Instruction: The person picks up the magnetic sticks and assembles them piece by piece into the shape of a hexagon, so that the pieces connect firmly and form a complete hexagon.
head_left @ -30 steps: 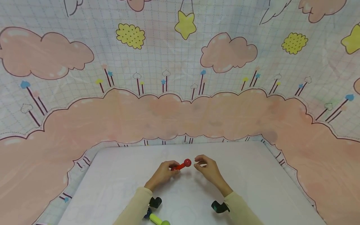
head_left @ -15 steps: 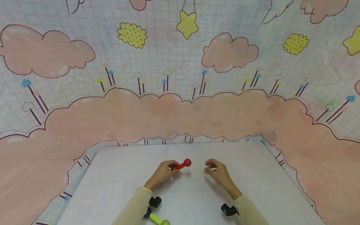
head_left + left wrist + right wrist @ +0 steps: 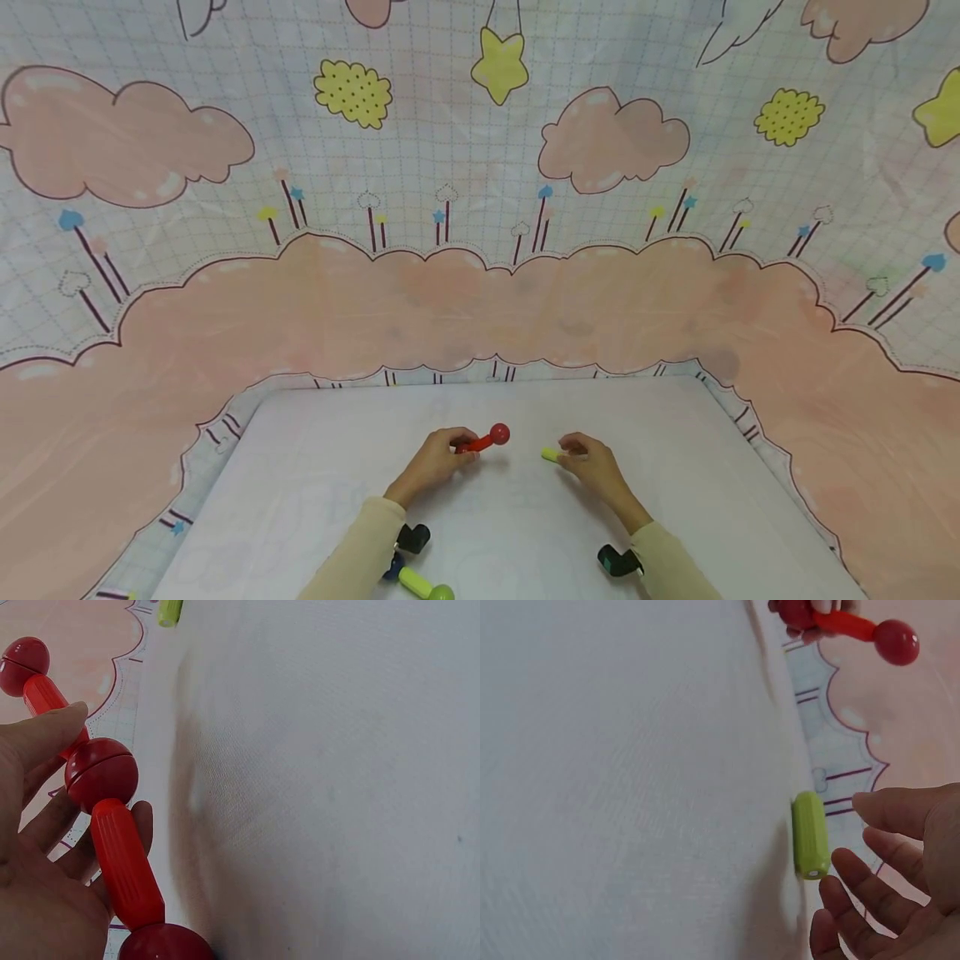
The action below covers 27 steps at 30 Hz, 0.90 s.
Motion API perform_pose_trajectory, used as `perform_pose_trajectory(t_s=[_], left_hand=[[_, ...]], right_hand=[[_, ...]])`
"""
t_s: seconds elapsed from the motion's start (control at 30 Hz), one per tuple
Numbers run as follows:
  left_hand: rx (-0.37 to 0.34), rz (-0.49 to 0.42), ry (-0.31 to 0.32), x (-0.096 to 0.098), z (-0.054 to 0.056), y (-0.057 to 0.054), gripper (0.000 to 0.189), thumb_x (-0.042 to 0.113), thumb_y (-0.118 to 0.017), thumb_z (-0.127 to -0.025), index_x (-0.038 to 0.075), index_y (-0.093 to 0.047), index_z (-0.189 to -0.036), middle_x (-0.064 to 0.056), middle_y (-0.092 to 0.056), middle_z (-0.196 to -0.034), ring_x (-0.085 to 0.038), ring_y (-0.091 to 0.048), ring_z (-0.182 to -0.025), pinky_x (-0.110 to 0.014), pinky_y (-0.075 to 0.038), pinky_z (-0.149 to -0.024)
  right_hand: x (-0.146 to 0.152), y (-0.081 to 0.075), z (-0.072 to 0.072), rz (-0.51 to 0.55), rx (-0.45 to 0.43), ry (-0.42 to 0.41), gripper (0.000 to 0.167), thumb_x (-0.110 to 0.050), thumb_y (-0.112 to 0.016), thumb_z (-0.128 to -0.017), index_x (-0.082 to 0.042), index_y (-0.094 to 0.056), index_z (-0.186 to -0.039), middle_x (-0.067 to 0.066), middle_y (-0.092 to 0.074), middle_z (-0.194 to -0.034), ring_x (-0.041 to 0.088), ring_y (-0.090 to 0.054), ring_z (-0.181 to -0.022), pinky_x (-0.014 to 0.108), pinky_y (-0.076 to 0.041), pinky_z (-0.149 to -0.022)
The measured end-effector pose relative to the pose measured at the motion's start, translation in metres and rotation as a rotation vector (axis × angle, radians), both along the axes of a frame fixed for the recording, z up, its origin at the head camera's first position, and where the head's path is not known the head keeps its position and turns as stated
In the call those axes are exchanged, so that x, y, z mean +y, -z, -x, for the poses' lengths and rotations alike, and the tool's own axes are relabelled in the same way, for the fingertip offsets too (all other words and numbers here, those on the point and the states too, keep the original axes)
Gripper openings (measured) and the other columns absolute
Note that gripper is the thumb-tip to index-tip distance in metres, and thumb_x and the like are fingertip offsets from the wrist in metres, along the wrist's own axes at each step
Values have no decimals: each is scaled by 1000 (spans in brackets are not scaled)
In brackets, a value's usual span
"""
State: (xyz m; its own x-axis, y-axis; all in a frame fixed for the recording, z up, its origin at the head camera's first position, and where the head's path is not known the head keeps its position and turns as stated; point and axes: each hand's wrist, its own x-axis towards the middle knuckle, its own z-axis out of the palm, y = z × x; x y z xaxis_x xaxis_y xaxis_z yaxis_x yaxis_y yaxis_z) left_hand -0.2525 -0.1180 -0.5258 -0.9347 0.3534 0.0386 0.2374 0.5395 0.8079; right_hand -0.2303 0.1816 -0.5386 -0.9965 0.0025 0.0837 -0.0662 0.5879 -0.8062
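My left hand (image 3: 435, 458) grips a chain of red balls and red-orange rods (image 3: 126, 862), holding it above the white table. The thumb and fingers close around the middle, near one ball (image 3: 101, 775). Another red ball (image 3: 500, 433) stands at the chain's free end, pointing toward the right. A short lime-green rod (image 3: 811, 836) lies on the table beside my right hand (image 3: 900, 877). Loosely spread, the right fingers are close to the rod's near end and hold nothing. In the head view, the right hand (image 3: 597, 469) partly covers that end.
At the table's front, by the left sleeve, lie a lime-green rod with a green ball (image 3: 420, 586) and a dark blue piece (image 3: 393, 568). Black wrist devices (image 3: 414, 538) sit at both forearms. A cloud-patterned cloth (image 3: 480, 308) rises behind the white table (image 3: 337, 417).
My right hand has moved away from the red chain to the right, then drawn back a little, uncovering the lime-green rod on the table. My left hand stays put with the chain.
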Motion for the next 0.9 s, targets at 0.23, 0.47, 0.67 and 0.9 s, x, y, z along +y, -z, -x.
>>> perform_pose_trajectory(t_s=[0.23,0.47,0.67,0.9], left_hand=[[-4,-4,-3,1,0,1,20,16,-71,-90,16,-69,-109,-1,-66,-95,-18,-55,-85,-30,-47,-69],[3,7,-3,1,1,1,20,18,-71,-90,16,-69,-110,0,-68,-97,-17,-55,-86,-30,-47,-71],[6,12,-3,1,0,0,20,17,-71,-90,16,-69,-110,-1,-68,-98,-17,-55,-86,-30,-47,-72],[45,10,3,1,2,2,18,14,-71,-89,14,-70,-107,-1,-68,-94,-16,-55,-83,-29,-46,-68]], right_hand=[[3,8,8,-23,-15,-22,27,-7,-75,-83,-5,-68,-109,9,-70,-107,27,-65,-102,44,-53,-91],[3,13,14,-91,-48,-49,26,-9,-75,-84,-9,-70,-109,8,-70,-111,25,-64,-104,45,-51,-94],[2,14,15,-131,-66,-49,22,-11,-74,-84,-10,-71,-106,9,-67,-110,24,-61,-102,47,-50,-92],[5,10,15,-131,-55,-26,21,-10,-74,-84,-9,-72,-104,9,-67,-105,21,-59,-94,40,-50,-84]])
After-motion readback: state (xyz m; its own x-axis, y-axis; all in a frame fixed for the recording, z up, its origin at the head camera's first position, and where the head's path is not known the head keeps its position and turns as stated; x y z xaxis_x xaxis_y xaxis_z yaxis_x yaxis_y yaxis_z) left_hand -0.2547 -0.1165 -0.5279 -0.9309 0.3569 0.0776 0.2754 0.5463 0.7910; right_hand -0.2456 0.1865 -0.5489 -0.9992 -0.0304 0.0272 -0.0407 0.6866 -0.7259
